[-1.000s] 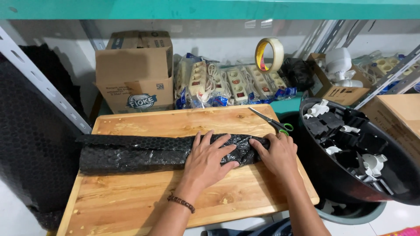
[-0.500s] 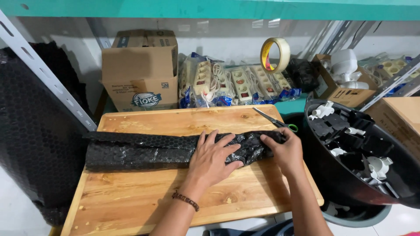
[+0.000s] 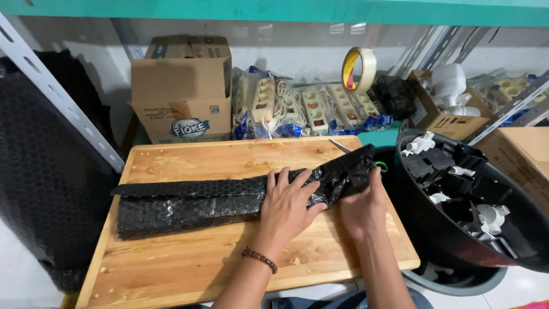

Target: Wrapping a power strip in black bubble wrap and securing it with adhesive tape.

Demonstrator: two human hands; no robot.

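Now the black bubble-wrap bundle (image 3: pixel 229 200) has its right end lifted off the bench (image 3: pixel 189 263), left hand (image 3: pixel 286 203) spread flat on it, right hand (image 3: pixel 363 203) cupping the end.

Glossy black bubble wrap (image 3: pixel 189 203), matt wooden table (image 3: pixel 189 269), cardboard box (image 3: pixel 182 91)

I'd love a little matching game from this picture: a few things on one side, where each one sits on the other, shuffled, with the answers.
Things:
1. black bubble wrap bundle
2. roll of tape
3. cardboard box
4. black tub

Places:
A. standing on edge behind the packaged power strips
B. at the right edge of the wooden board, filled with black and white parts
C. lying across the board under the left hand and right hand
D. behind the board's far left corner

Pairs: 1-C, 2-A, 3-D, 4-B
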